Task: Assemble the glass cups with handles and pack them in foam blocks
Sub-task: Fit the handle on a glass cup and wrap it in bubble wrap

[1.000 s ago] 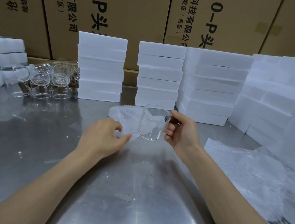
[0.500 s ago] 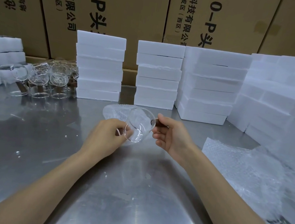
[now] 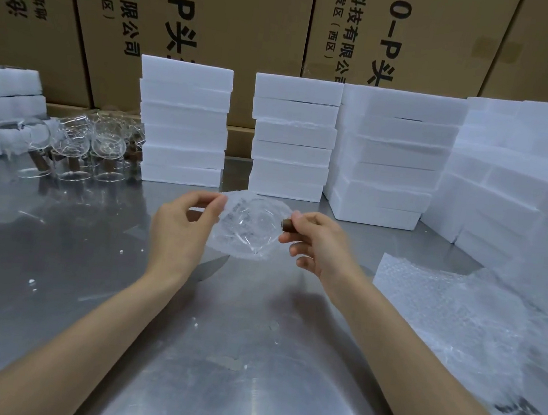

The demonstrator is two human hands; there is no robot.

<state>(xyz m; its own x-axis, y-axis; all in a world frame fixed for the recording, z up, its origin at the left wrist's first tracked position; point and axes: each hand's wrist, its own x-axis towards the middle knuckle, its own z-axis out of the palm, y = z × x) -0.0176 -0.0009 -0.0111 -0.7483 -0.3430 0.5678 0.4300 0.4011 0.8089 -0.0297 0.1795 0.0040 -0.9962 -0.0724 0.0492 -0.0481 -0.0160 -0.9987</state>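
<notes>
Head view: the glass cup (image 3: 251,230), upright in the earlier frames, is now tipped on its side with its mouth toward the camera, and it sits inside a small bubble-wrap bag (image 3: 248,211) that lay on the steel table (image 3: 247,359) a second ago. The left hand (image 3: 184,227) pinches the bag's edge between thumb and fingertips; the right hand (image 3: 316,243) has its fingers clamped on the cup's brown handle (image 3: 287,224). I judge assembly done for this cup and bagging under way, with the foam step next.

Foam blocks (image 3: 291,137) stand stacked at twelve o'clock; what they hold cannot be seen. More glass cups (image 3: 76,148) cluster at ten o'clock, loose bubble wrap (image 3: 452,319) at three.
</notes>
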